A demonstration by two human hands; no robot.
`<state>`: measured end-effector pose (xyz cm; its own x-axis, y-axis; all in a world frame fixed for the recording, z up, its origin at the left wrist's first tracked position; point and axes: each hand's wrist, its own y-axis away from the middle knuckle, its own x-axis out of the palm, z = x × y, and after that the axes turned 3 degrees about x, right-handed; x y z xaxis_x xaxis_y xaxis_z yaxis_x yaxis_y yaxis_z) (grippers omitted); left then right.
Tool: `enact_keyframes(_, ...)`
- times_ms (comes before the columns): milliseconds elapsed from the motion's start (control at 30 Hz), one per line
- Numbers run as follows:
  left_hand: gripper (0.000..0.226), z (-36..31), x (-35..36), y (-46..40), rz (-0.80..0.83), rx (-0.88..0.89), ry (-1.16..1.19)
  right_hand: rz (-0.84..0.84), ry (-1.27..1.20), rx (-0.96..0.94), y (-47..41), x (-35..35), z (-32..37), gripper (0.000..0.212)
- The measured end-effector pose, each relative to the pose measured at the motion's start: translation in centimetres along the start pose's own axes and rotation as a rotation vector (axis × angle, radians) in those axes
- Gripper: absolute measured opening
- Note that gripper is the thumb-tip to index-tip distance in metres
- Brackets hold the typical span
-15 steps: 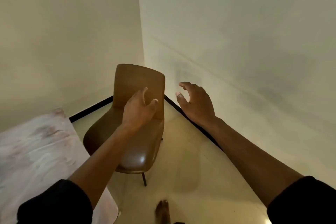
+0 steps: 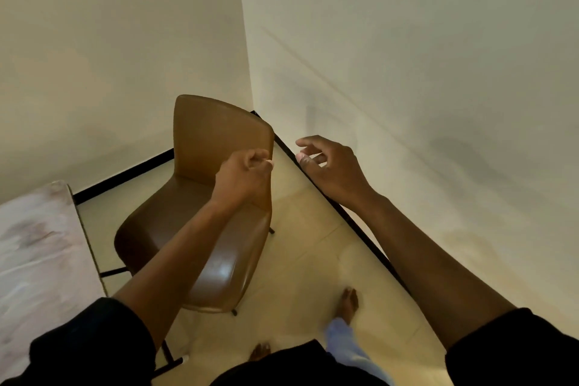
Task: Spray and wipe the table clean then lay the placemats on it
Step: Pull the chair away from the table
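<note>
The table, a pale marbled top with a dark frame, fills the lower left. No spray bottle, cloth or placemats are in view. My left hand is curled into a loose fist in front of the right edge of a brown chair's backrest; I cannot tell whether it grips that edge. My right hand hovers open to the right of the chair, fingers spread, holding nothing.
The brown chair stands in the room's corner between the table and the right wall. A black skirting line runs along the wall base. My bare feet are on the cream tiled floor beside the chair.
My left hand has closed from open fingers into a fist at the backrest's right edge. The view has dropped slightly, showing more floor and my feet.
</note>
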<state>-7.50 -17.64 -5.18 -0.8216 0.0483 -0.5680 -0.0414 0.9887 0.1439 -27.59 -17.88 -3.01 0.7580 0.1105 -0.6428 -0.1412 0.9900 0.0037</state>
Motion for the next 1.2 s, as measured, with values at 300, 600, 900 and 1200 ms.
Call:
enact_keyframes(300, 0.023, -2.2, 5.9, -5.9, -0.267, -0.158, 0.169, 0.216, 0.013, -0.149, -11.3, -4.4, -4.6, 0.03)
enact_keyframes(600, 0.017, -1.0, 9.0, -9.0, -0.546, -0.419, 0.336, 0.467, 0.132, -0.383, -20.3, -1.3, -4.8, 0.029)
enact_keyframes(900, 0.017, 5.1, 7.7, -14.8, -0.754, -0.591, 0.561, 0.7, 0.305, -0.597, -28.5, 7.3, -1.2, 0.033)
enact_keyframes(1200, 0.02, 9.2, 4.8, -21.2, -0.843, -0.689, 0.71, 0.94, 0.476, -0.733, -36.0, 15.1, 2.4, 0.032)
